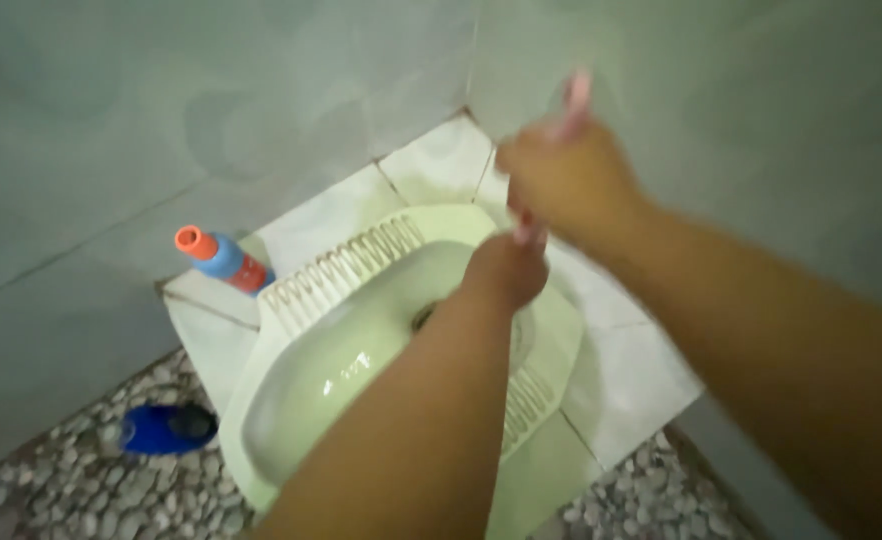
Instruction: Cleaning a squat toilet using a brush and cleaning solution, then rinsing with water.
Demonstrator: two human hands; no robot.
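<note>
Above the squat toilet (361, 350) — both hands (506, 270) gripping a pink handle (573, 100).

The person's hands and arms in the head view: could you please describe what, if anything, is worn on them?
Both forearms are bare, with no sleeves in view. The left hand and right hand show no gloves, and no watch or bracelet shows at either wrist; motion blur hides finer detail such as rings.

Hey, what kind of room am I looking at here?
Most likely a bathroom: a pale squat toilet set in a tiled platform, tiled walls, and a blue bottle with an orange cap beside it.
</note>
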